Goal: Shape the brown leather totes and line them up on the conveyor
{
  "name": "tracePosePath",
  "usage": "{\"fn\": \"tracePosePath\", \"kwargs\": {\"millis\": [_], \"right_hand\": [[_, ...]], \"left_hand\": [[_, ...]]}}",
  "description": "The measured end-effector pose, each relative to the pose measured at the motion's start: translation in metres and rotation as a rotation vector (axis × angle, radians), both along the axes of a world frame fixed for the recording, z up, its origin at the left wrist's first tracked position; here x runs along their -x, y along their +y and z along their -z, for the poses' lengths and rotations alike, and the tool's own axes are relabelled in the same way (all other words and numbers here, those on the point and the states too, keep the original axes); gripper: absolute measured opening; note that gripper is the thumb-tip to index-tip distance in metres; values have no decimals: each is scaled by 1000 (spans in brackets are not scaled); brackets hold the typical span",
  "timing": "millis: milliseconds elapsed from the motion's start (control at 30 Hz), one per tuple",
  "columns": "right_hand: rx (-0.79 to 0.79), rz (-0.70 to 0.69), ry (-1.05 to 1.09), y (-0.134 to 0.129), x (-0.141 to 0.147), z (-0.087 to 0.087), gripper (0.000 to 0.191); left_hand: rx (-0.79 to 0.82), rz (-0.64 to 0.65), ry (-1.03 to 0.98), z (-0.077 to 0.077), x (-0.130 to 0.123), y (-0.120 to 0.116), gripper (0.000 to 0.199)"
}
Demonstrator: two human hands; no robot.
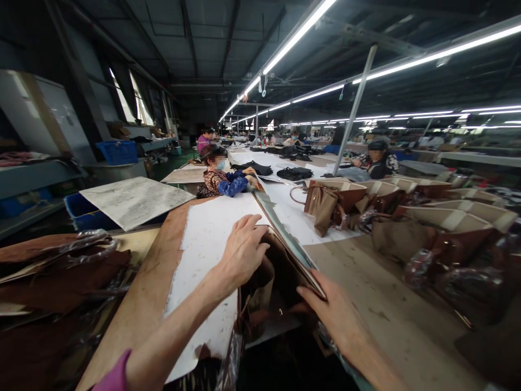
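A brown handbag (295,271) stands upright before me at the table edge, its dark inside facing me. Its strap is wrapped in clear plastic, and a small metal fitting shows near the front. My right hand (331,307) grips the bag's right rim, thumb on the inner side and fingers outside, partly hidden. Over the far left corner of the opening is my left hand (244,247), fingers apart and slightly bent; whether they touch the rim I cannot tell.
Finished-looking brown bags (435,233) stand in rows on the right. Brown bag pieces (61,293) with plastic-wrapped straps lie at left. A white board (140,198) rests over a blue bin (85,212). A co-worker in blue sleeves (232,184) sits ahead; a metal post (354,111) rises from the table.
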State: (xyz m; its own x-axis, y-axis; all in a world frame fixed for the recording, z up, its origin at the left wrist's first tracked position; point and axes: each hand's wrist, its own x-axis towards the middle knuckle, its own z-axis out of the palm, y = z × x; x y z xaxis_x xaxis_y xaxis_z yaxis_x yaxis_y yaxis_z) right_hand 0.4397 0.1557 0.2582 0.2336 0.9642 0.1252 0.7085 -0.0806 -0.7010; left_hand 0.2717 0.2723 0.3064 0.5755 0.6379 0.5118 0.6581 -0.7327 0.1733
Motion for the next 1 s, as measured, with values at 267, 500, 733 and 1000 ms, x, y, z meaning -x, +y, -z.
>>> {"fn": "tracePosePath", "kwargs": {"millis": [267,500,733,1000], "right_hand": [[75,-61,87,2,-1,-8,21],[-8,-176,142,20,-30,-19,22],[-1,-224,229,29,-38,-15,30],[41,-182,296,27,-39,1,41]], "left_hand": [[142,113,281,16,-12,57,13],[211,156,160,14,8,52,42],[212,224,126,18,13,55,41],[250,267,28,15,13,58,46]]}}
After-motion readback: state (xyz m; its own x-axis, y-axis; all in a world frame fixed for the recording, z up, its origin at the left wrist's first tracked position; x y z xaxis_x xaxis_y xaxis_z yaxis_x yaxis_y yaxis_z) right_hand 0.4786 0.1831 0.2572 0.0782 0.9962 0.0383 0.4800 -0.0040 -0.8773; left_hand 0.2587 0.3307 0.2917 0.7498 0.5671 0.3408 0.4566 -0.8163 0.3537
